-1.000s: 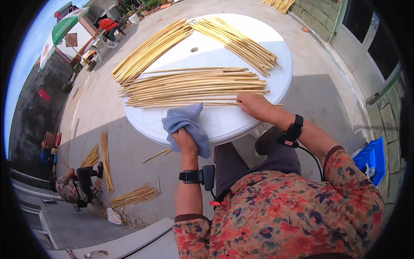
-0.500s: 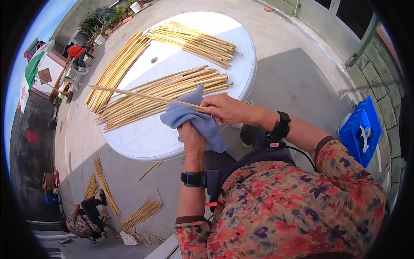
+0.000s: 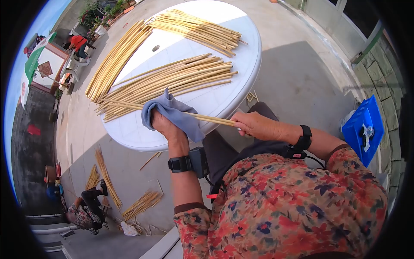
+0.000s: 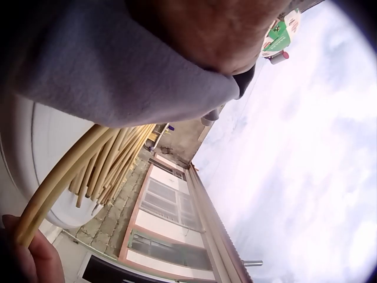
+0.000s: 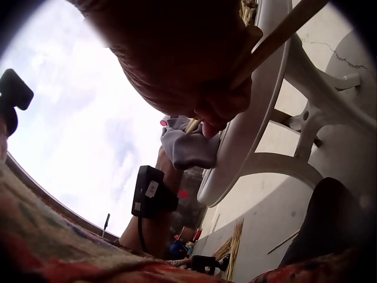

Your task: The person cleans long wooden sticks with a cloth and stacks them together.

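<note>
My left hand (image 3: 164, 125) holds a grey-blue cloth (image 3: 172, 105) folded around two thin straw-coloured sticks (image 3: 211, 119), over the near edge of the white round table. To the right, my right hand (image 3: 258, 126) grips the near ends of these sticks. Their far ends come out past the cloth and overlap the nearest pile of sticks (image 3: 177, 77). In the left wrist view the cloth (image 4: 118, 76) hides most of the left fingers, and the pair of sticks (image 4: 65, 171) runs down to the right hand's fingers (image 4: 44, 259).
Two more piles of sticks, one on the left (image 3: 116, 60) and one at the back (image 3: 196, 32), lie on the table (image 3: 133, 138). More bundles (image 3: 142, 205) are on the ground near a seated person (image 3: 88, 213). A blue bin (image 3: 364, 129) stands at right.
The right hand has lifted the sticks off the nearest pile and brought them to the cloth. Since then the hands have drawn apart, the right one moving right with the stick ends.
</note>
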{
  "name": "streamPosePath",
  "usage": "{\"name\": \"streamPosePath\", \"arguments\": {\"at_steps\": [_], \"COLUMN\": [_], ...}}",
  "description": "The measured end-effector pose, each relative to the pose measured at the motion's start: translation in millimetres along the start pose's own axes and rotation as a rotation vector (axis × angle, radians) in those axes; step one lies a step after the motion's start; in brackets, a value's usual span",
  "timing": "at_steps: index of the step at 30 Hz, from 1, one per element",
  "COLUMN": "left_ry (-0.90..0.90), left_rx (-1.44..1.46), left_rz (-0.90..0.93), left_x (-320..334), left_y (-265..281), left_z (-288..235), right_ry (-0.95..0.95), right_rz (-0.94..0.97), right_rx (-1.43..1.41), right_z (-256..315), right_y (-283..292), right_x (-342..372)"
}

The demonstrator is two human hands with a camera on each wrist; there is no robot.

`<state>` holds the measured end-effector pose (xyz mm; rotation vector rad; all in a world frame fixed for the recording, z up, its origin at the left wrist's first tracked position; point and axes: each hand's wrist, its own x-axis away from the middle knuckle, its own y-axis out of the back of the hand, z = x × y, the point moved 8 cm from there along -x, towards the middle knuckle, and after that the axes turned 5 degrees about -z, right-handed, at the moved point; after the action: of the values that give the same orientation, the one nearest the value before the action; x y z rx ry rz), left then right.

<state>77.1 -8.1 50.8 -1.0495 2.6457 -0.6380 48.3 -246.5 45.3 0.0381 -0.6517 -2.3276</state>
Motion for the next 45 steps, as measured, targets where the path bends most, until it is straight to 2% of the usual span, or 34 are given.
{"name": "streamPosePath", "arguments": {"at_steps": [2,4,6,8,10,12,13,14,16,17,19,20,21,22,25,27,28,30,32,36,38,40,42,45], "left_ry": [0.047,0.087,0.095,0.087,0.092,0.128,0.141,0.26,0.11,0.11,0.041,0.044,0.174,0.301,0.396,0.411,0.417,0.415,0.418,0.389,0.29,0.293,0.232,0.248], "left_rx": [-0.015,0.043,0.028,0.01,-0.005,0.123,0.118,0.174,0.028,0.029,0.094,0.092,0.196,0.3,0.345,0.346,0.356,0.329,0.304,0.306,0.198,0.226,0.215,0.227], "left_rz": [-0.011,-0.027,-0.021,-0.002,0.042,-0.058,-0.047,-0.001,0.009,0.016,-0.044,-0.031,0.011,0.052,0.149,0.202,0.228,0.187,0.154,0.059,-0.013,-0.071,0.005,0.041], "left_x": [-2,-7,-12,-12,-7,-16,-22,-28,-62,-59,-48,-35,-15,2,28,38,39,37,35,28,17,15,8,4], "left_y": [9,21,28,24,11,18,25,33,77,73,61,53,38,24,2,-8,-9,-5,-3,3,13,11,9,12], "left_z": [-4,0,0,-1,-3,-1,-5,-6,-15,-17,-29,-29,-18,-5,23,26,28,33,36,38,39,39,33,34], "right_ry": [-0.045,0.023,-0.002,-0.028,0.033,-0.014,-0.051,-0.056,-0.088,-0.09,-0.142,-0.141,-0.139,-0.088,0.001,-0.025,-0.015,0.144,0.216,0.388,0.382,0.366,0.028,-0.132], "right_rz": [0.018,-0.023,-0.037,-0.057,-0.131,-0.162,-0.194,-0.197,-0.287,-0.294,-0.462,-0.472,-0.483,-0.465,-0.375,-0.269,-0.253,-0.179,-0.168,-0.174,-0.114,-0.063,0.149,0.095], "right_rx": [0.02,0.103,0.137,0.178,0.238,0.321,0.408,0.41,0.511,0.51,0.322,0.27,0.216,0.147,-0.067,-0.131,-0.133,-0.054,0.028,0.232,0.186,0.142,-0.326,-0.418], "right_z": [-20,-34,-55,-72,-80,-102,-115,-126,-141,-141,-136,-128,-116,-106,-66,-46,-37,-11,-1,25,25,25,3,-29], "right_y": [6,16,26,35,42,56,64,70,86,88,100,98,95,89,67,51,45,29,11,-13,-21,-19,-16,6], "right_x": [25,52,78,101,119,147,161,181,212,211,210,194,169,144,74,34,18,-10,-32,-43,-42,-37,-32,-9]}}
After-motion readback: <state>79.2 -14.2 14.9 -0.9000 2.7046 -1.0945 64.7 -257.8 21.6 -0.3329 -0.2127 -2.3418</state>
